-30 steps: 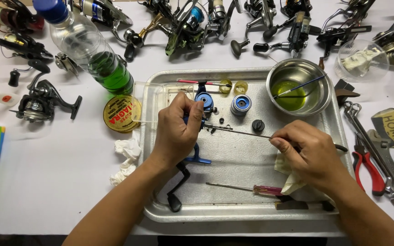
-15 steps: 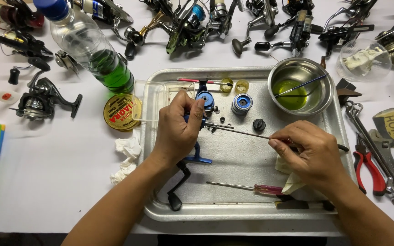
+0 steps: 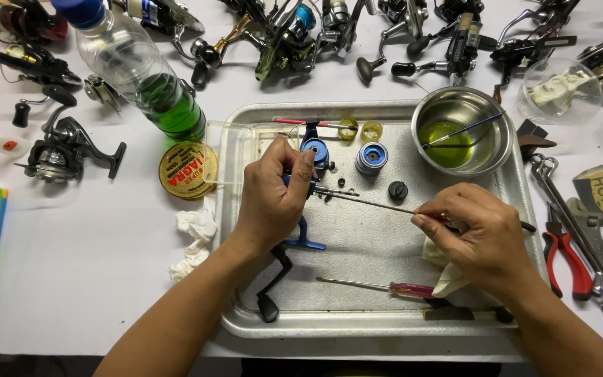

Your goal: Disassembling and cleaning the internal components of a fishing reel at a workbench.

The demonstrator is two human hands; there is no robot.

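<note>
A white tabletop [image 3: 92, 265] spreads wide, fishing reels lined along its far edge. Centre stage sits a metal tray [image 3: 385, 321]. On it, the left hand [image 3: 273, 199] clenches around a blue reel [image 3: 308, 209], while the right hand [image 3: 479, 234] pinches a thin screwdriver [image 3: 371, 202] whose tip meets the reel. Left of the tray: a clear bottle [image 3: 148, 80] of green liquid, then a round yellow tin [image 3: 184, 169] with a red label.

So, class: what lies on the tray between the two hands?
Head view: a thin screwdriver shaft spans from the right hand to the blue reel in the left hand; below it, bare tray.
</note>
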